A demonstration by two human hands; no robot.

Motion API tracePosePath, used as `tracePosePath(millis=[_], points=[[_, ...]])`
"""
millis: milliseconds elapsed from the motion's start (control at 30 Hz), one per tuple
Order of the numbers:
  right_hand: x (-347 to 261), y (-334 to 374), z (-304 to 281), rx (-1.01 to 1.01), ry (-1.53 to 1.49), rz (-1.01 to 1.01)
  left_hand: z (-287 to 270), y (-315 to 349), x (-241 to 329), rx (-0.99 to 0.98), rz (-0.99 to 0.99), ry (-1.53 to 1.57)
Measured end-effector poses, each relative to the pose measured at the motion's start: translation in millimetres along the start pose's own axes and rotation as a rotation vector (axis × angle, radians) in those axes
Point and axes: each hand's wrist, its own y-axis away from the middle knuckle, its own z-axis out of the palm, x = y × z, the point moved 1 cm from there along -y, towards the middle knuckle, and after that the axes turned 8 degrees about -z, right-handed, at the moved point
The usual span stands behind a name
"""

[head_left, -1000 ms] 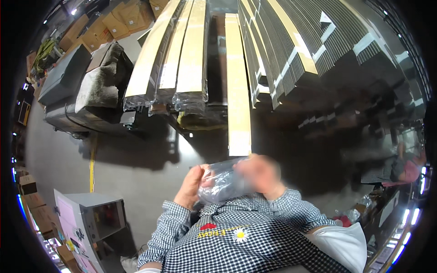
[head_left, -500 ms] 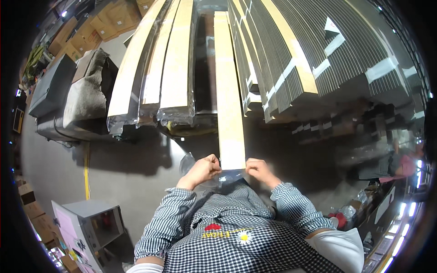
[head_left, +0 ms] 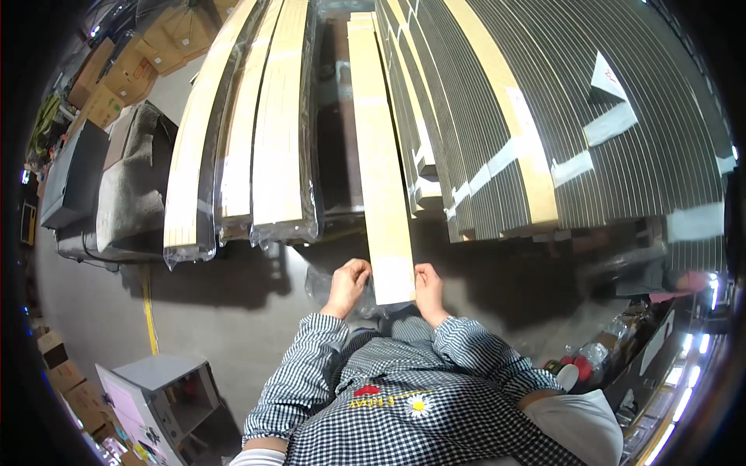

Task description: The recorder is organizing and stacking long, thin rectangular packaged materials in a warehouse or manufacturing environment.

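A long pale board (head_left: 382,194), perhaps a stack of strips, reaches toward me with its near end just before my body. My left hand (head_left: 348,287) is closed in a pinch beside the left edge of that end. Thin clear plastic film (head_left: 318,284) hangs around the left hand and below the board's end. Against the right edge, my right hand (head_left: 428,291) is closed too, with curled fingers. Film seems to run up both sides of the board into the fingers, though its edge there is hard to make out.
Film-wrapped pale boards (head_left: 280,155) lie to the left on a support. Tall stacks of dark-edged strips (head_left: 622,171) with white tape stand on the right. A grey cabinet (head_left: 167,380) stands open at lower left. Cardboard boxes (head_left: 124,74) are piled at far left.
Both hands have moved slightly up along the board's sides, and its near end now shows below the fingertips. The film between the hands is less spread. My view has shifted a little.
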Motion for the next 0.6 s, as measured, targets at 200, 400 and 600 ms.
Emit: tracePosePath(millis=[200, 400, 600], points=[[7.7, -36.3, -4.1, -0.228, 0.16, -0.2, -15.7, -35.1, -2.4, -0.287, 0.136, -0.258], [8.9, -70.8, 7.7, -0.281, -0.794, 0.586, 29.9, -10.0, -21.9, 0.036, -0.504, 0.609], [-22.9, -74.5, 27.5, -0.246, -0.603, 0.879, 85.9, -31.8, -70.0, 0.046, -0.735, 0.825]])
